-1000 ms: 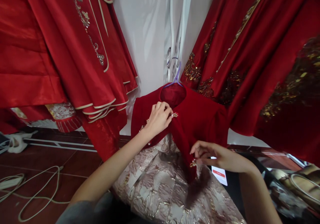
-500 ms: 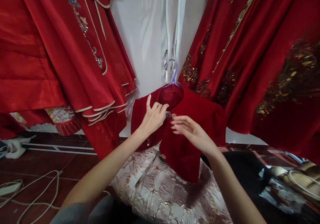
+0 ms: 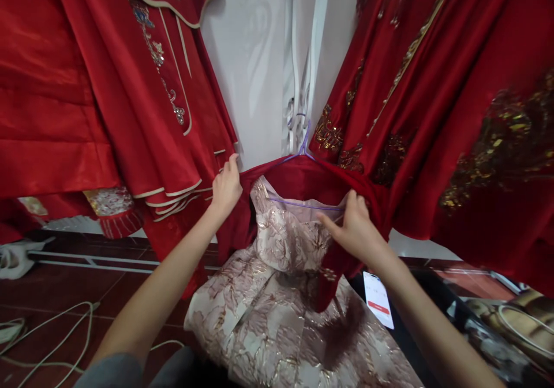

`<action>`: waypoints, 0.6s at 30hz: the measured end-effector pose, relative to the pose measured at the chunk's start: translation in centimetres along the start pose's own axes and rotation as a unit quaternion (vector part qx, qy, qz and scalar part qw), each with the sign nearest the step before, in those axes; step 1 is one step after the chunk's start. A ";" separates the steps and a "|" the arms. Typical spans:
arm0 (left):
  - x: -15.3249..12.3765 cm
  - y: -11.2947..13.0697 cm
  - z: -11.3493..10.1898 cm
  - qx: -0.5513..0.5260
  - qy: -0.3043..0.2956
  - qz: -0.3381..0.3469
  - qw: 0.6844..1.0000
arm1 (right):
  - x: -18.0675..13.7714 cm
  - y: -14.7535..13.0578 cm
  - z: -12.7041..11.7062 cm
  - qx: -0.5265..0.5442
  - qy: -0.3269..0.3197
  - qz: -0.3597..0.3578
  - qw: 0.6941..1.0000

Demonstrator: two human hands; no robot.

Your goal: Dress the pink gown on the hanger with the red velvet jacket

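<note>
A dark red velvet jacket (image 3: 303, 181) hangs on a purple hanger (image 3: 303, 145) over a pale pink brocade dress (image 3: 281, 295). Its front is pulled apart, baring the dress bodice. My left hand (image 3: 225, 187) grips the jacket's left front edge, fingers closed on the cloth. My right hand (image 3: 352, 229) grips the right front edge beside the hanger's bar, fingers wrapped on the velvet.
Red embroidered satin garments hang at the left (image 3: 108, 88) and right (image 3: 454, 105) against a white wall (image 3: 259, 59). White cables (image 3: 47, 342) lie on the dark red tile floor. A phone (image 3: 378, 298) rests at lower right beside dark items and a round rim (image 3: 523, 324).
Both hands left the jacket's neck fastening and moved outward, pulling the two front edges apart. The jacket is now open and the dress bodice shows.
</note>
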State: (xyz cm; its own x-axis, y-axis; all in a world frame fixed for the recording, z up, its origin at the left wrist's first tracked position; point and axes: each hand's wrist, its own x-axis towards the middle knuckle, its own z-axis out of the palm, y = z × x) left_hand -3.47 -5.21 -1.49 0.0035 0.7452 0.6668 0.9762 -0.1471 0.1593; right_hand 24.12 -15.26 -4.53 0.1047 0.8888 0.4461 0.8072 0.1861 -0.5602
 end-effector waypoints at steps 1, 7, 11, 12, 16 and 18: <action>0.6 -0.4 -0.6 0.018 -0.027 0.000 0.999 | 0.8 0.6 -1.0 -0.032 0.001 -0.011 0.999; 2.1 -0.8 -2.4 0.047 -0.024 0.009 0.999 | 6.3 4.2 -3.9 -0.228 0.022 -0.008 0.973; 2.4 -1.0 -2.1 -0.007 -0.020 -0.021 1.000 | 8.6 5.7 -4.1 -0.296 0.008 -0.033 0.955; 2.5 -1.1 -2.0 -0.023 -0.021 -0.033 0.999 | 8.8 5.8 -4.2 -0.299 -0.006 -0.038 0.954; 3.1 -1.8 -1.8 -0.067 -0.046 -0.071 0.994 | 9.4 4.9 -5.2 -0.293 -0.149 -0.014 0.944; 3.2 -2.1 -1.7 -0.067 -0.061 -0.078 0.993 | 9.5 4.6 -5.7 -0.288 -0.215 -0.001 0.933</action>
State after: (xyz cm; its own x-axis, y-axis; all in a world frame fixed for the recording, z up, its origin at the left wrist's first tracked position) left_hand -5.83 -3.60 1.56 -0.1106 0.8380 0.5343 0.9295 -0.1031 0.3541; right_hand 32.19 -8.35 1.13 -0.0398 0.9976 0.0558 0.9985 0.0419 -0.0364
